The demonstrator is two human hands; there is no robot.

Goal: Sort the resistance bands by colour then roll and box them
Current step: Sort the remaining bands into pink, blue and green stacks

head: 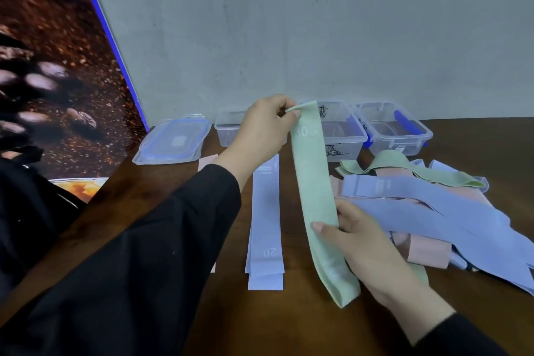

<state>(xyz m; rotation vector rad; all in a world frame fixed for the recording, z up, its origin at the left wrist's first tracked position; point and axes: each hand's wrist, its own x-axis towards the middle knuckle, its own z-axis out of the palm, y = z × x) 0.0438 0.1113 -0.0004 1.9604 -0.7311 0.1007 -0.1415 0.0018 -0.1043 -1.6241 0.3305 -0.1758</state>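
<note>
A pale green resistance band (315,193) is stretched out above the table. My left hand (263,130) pinches its far end, and my right hand (364,246) grips its lower part between thumb and fingers. A stack of light blue bands (265,225) lies flat just left of the green one. At the right sits a mixed heap of blue, pink and green bands (427,211). A pink band (206,162) peeks out beside my left sleeve. Three clear plastic boxes stand at the back: one (228,127) behind my left hand, one (341,133) in the middle, one (396,130) at the right.
A clear lid with a blue seal (173,141) lies at the back left of the brown wooden table (289,321). A grey wall rises behind the boxes. A coffee-bean poster (52,66) leans at the left.
</note>
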